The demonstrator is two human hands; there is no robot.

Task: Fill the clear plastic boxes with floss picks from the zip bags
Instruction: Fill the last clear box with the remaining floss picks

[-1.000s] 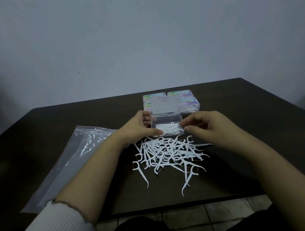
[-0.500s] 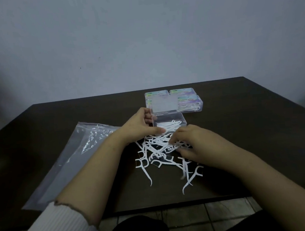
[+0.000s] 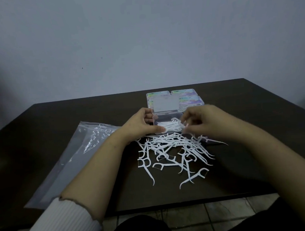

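An open clear plastic box (image 3: 168,118) stands mid-table with its lid (image 3: 165,105) tipped back and several white floss picks inside. My left hand (image 3: 139,125) grips the box's left end, thumb on the front wall. My right hand (image 3: 200,120) hovers at the box's right end, fingertips pinching a floss pick (image 3: 182,127) over the opening. A loose pile of floss picks (image 3: 173,149) lies on the table just in front of the box. A clear zip bag (image 3: 75,155) lies flat on the left.
Several closed boxes with colourful labels (image 3: 186,100) sit in a block behind the open box. The dark table (image 3: 256,127) ends at a near edge above a tiled floor. A plain wall stands behind.
My right hand rose from the pile on the table back up to the box's right end with a floss pick. My left hand stayed on the box.
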